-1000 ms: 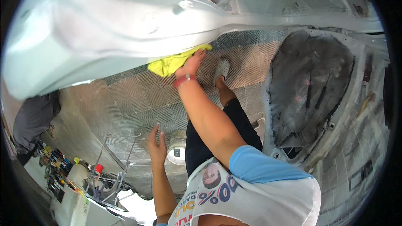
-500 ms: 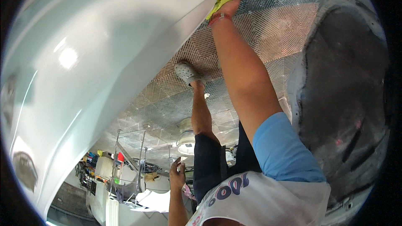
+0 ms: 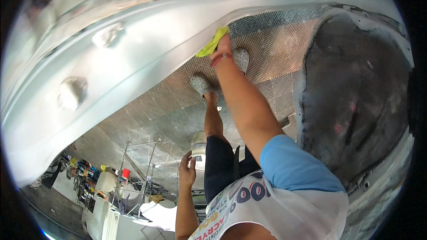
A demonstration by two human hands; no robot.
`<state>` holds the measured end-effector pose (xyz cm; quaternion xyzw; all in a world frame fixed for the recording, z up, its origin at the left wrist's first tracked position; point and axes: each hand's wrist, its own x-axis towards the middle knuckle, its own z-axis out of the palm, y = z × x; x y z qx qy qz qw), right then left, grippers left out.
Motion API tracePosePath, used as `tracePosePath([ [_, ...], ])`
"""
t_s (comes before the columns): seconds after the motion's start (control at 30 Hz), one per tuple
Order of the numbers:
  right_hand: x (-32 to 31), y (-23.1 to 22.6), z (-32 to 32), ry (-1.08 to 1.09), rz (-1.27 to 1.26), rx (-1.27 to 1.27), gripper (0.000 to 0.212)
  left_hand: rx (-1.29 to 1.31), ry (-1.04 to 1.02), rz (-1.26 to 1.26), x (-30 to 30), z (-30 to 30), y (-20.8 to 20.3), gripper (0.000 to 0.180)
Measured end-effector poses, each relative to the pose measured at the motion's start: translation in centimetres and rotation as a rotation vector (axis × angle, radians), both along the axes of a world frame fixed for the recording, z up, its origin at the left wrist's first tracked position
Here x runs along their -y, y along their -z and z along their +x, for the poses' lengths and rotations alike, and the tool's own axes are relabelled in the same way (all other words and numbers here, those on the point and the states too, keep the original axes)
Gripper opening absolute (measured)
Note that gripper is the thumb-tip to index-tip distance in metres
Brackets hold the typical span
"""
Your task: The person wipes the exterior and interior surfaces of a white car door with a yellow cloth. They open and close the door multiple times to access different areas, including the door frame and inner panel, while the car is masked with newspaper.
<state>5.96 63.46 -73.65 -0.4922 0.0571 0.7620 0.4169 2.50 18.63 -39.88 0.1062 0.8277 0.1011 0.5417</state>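
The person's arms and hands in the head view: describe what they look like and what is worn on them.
Both forearms are bare, and neither hand wears a glove. The right arm has a short light-blue sleeve joined to a white shirt body with coloured print, and a red band sits at the wrist just below the right hand. The left hand and its wrist show nothing worn; its sleeve is out of view.

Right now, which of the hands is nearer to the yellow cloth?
Right. The right hand presses the yellow cloth against the white car panel. The left hand hangs low beside the thigh, apart from it.
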Motion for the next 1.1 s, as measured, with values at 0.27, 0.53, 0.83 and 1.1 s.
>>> tracePosePath([
  [0.27, 9.1, -21.4, -11.2, 0.301, -0.176, -0.112, 0.067, -0.091, 0.017, 0.125, 3.6, -2.5, -3.8, 0.048],
  [0.53, 19.4, -39.7, -6.0, -0.909, 0.164, -0.054, 0.048, 0.047, -0.622, 0.53, 0.3, -4.8, -8.7, 0.064],
  [0.83, 20.1, -56.4, -3.2, -1.069, 1.13, 0.704, 0.049, 0.999, -1.093, 1.313, -10.4, -12.7, -19.0, 0.064],
  [1.1, 13.0, -60.4, 3.7, -0.655, 0.982, 0.614, 0.038, -0.473, -0.676, 1.671, -27.3, -23.6, -35.8, 0.061],
])
